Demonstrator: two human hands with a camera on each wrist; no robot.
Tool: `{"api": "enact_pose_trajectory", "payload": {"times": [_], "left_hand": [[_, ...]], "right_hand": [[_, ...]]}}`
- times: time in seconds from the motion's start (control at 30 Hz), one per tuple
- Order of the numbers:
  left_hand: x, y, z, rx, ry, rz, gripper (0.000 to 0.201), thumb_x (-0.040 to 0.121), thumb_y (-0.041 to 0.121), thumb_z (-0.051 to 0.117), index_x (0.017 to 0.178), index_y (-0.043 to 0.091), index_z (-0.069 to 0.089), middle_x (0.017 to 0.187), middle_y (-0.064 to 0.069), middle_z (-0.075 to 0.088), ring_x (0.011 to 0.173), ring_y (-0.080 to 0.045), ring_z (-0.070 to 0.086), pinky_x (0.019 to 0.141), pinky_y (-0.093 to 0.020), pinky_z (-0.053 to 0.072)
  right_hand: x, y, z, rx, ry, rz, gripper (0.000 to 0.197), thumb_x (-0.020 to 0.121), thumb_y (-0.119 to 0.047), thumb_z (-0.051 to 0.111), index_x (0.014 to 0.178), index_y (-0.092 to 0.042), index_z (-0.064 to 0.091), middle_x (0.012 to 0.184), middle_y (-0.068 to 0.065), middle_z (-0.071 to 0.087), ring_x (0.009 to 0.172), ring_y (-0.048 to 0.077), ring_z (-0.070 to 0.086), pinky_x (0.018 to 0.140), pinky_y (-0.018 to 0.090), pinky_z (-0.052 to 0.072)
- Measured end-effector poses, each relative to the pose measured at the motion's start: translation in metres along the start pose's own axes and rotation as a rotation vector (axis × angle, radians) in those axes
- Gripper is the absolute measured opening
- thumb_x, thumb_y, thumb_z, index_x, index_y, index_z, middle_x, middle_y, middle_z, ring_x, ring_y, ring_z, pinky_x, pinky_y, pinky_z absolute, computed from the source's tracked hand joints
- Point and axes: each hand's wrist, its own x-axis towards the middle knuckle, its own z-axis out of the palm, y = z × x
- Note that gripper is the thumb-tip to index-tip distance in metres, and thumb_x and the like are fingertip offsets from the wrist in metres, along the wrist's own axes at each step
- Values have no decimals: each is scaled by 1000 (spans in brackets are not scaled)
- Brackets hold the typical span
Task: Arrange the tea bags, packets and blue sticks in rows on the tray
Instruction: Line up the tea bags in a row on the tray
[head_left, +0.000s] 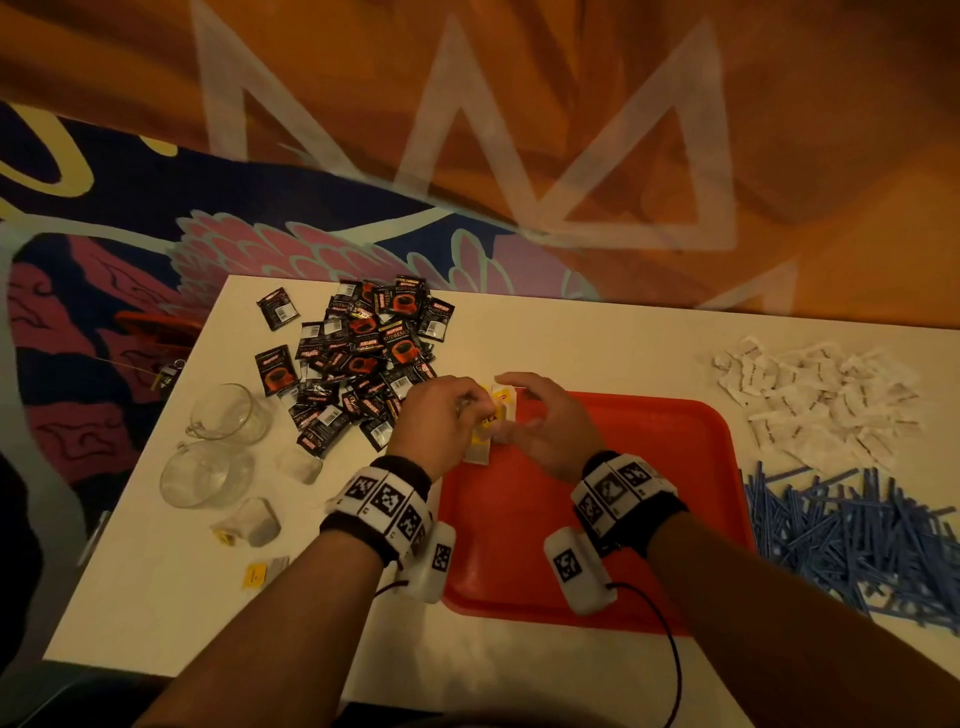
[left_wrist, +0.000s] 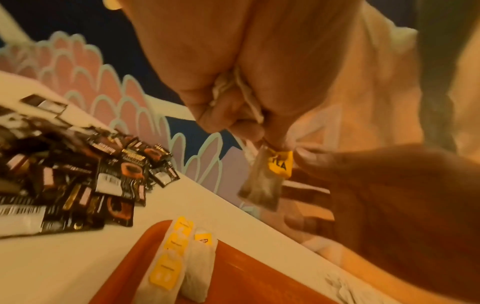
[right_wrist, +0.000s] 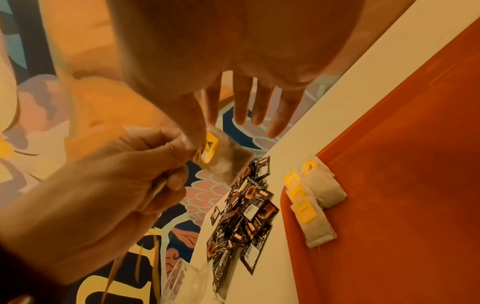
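My left hand (left_wrist: 262, 133) pinches the top of a tea bag (left_wrist: 262, 185) with a yellow tag, which hangs above the far left corner of the red tray (head_left: 623, 519). More crumpled tea bag paper is bunched inside that fist. My right hand (right_wrist: 233, 102) is beside it with fingers spread straight, its thumb touching the tag. In the head view both hands meet over that corner, left hand (head_left: 441, 421) and right hand (head_left: 540, 421). Two or three tea bags (right_wrist: 319, 191) lie side by side in the tray corner (left_wrist: 246, 277).
A heap of black coffee packets (head_left: 363, 358) lies left of the tray. White packets (head_left: 815, 400) and a pile of blue sticks (head_left: 852, 535) lie to its right. Two glass cups (head_left: 228, 413) and loose tea bags (head_left: 254, 522) sit near the table's left edge.
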Motion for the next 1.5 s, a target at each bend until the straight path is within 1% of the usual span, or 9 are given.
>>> {"api": "enact_pose_trajectory", "payload": {"times": [0.13,0.4,0.57,0.73,0.83,1.0,1.13,1.37,1.5], "left_hand": [[-2,3,1,43,68,119,8,90,16,69,83,12,70,84,4,59,74,-6,52,71,-10,37],[-4,-6,9,4,28,118,10,94,12,62,84,14,62,68,5,60,61,-12,53,58,-26,38],[-1,-13,10,26,37,111,10,94,13,62,84,14,62,69,6,59,63,-15,52,59,-28,37],[1,-22,15,-17,27,21,8,93,13,65,85,13,65,70,4,61,65,-17,56,62,-30,44],[1,-27,19,6,17,-63,8,92,17,68,86,12,71,81,-1,70,75,-16,62,67,-27,45],[-3,-55,33,234,-125,-106,14,94,17,60,94,15,74,97,-5,68,92,-22,61,78,-29,45],[-11,-69,44,391,-256,-133,23,97,16,50,105,17,71,107,-4,64,98,-26,60,83,-37,51],[-16,-85,57,457,-339,-162,29,99,20,47,123,22,63,120,-2,57,103,-29,60,82,-36,48],[-14,-91,62,444,-351,-171,30,99,19,48,126,24,61,121,-3,58,104,-29,60,82,-36,48]], "right_hand": [[1,-1,0,33,-20,23,3,84,-23,74,83,-22,71,90,-11,69,82,8,61,77,30,47],[0,2,1,133,-21,5,12,84,-22,75,96,-20,74,95,-5,73,89,5,66,80,22,52],[0,7,4,115,-49,85,14,83,-23,74,87,-9,76,77,10,70,61,9,54,61,27,43],[1,18,12,138,-59,187,13,81,-24,77,85,-12,76,56,-14,59,46,-3,48,48,11,34],[7,34,17,54,-14,279,15,82,-27,77,91,-14,77,66,-12,62,56,-3,55,51,9,38],[15,67,18,-18,21,526,10,82,-29,76,85,-19,75,75,-3,68,70,14,63,61,26,51],[17,85,22,-22,-30,665,17,85,-28,74,97,-16,74,82,-1,67,68,11,57,54,21,44],[33,95,38,-53,-85,697,15,86,-30,73,73,-23,69,70,-4,66,60,8,56,53,21,42],[39,99,46,-90,-101,716,13,84,-32,74,85,-19,75,82,1,73,69,12,61,56,22,46]]}}
